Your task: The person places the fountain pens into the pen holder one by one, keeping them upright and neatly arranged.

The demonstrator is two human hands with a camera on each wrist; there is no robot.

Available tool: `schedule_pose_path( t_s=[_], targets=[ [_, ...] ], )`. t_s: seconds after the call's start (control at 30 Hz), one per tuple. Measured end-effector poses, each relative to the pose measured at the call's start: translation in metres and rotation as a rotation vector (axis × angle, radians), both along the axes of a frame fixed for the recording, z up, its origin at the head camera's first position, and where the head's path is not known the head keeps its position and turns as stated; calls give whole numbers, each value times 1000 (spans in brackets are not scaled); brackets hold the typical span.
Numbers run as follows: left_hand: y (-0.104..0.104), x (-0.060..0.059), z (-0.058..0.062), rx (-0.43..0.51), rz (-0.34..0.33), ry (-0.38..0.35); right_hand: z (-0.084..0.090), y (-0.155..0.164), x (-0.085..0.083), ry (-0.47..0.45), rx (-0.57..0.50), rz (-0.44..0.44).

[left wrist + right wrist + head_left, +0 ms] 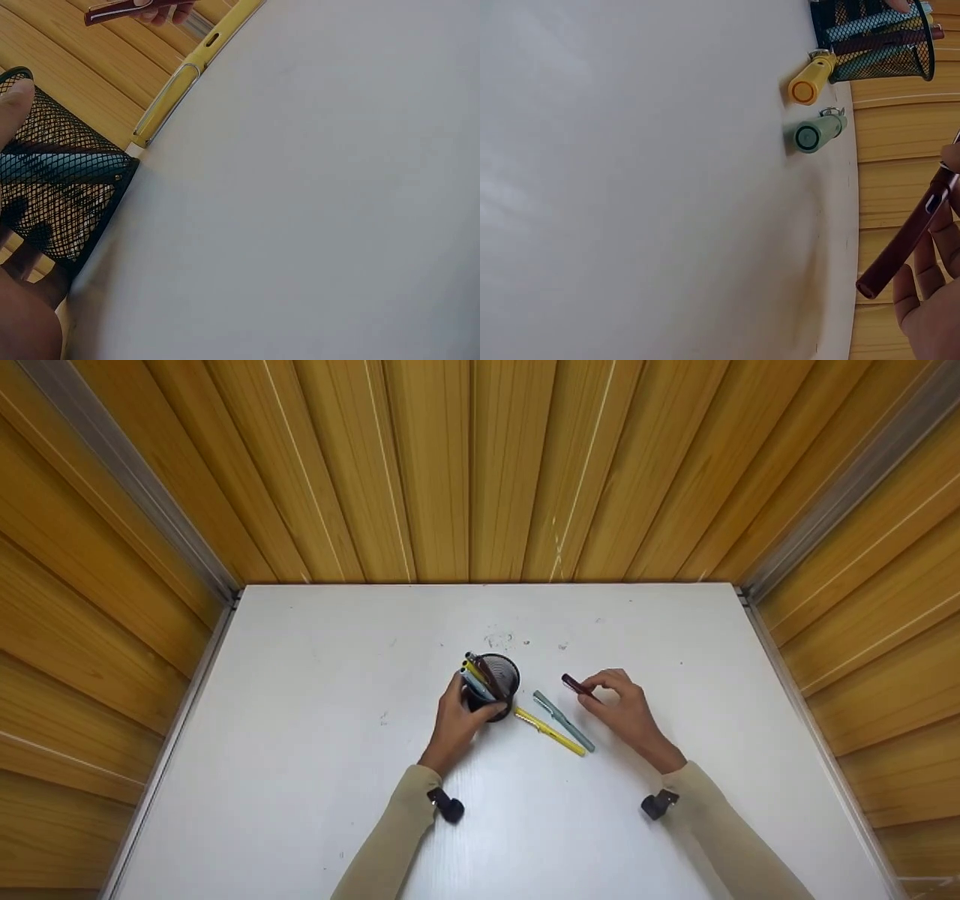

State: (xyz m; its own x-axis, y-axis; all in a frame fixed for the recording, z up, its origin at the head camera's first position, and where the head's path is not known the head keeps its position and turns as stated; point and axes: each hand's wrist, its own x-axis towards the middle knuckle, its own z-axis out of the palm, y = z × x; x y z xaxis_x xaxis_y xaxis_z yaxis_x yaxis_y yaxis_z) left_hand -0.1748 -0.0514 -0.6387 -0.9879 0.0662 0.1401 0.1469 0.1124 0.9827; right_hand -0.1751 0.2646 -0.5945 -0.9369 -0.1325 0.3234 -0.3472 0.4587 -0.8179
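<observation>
The right hand [626,709] is pinching a dark red pen [576,685] at fingertip level, lifted just right of the mesh pen cup [496,687]. The pen is judged light, rigid and smooth, so liable to slip; mid-barrel is the best hold. It is slim and glossy maroon. The left hand [459,718] is curling round the cup, steadying it. A yellow pen [550,731] and a grey-green pen [564,721] are lying on the white table [300,780] between the hands.

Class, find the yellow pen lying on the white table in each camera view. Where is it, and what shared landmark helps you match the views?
Head: yellow pen at centre, right of the mesh pen holder.
Left wrist: upper left, along the table edge.
Right wrist: top right, seen end-on.
Shared landmark: the mesh pen holder beside it.
</observation>
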Motion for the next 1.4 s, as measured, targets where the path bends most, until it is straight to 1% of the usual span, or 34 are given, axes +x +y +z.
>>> schedule_pose_path(
  t_s=[0.13,0.3,0.43,0.57,0.73,0.8,0.97,1.13,1.23,1.4],
  targets=[
    [1,-1,-1,6,0,3,9,-10,2,21,-25,9],
    [1,-2,0,10,0,12,28,-21,9,24,-61,36],
    [1,-2,0,12,2,21,37,-26,11,20,-67,34],
    [1,-2,-2,15,1,22,36,-28,9,1,-79,28],
    [1,-1,-1,13,-1,12,21,-25,-1,-28,-80,30],
    [1,-1,-2,16,-5,12,19,-24,-4,-43,-88,45],
    [1,-2,-4,32,-18,15,20,-25,-7,-53,-118,91],
    [1,-1,-4,24,-14,8,23,-28,-10,-43,-113,117],
    [0,-1,-3,23,-12,1,25,-29,-12,-45,-116,148],
    [0,-1,-3,27,-9,-11,32,-35,-16,-34,-122,169]
  ],
)
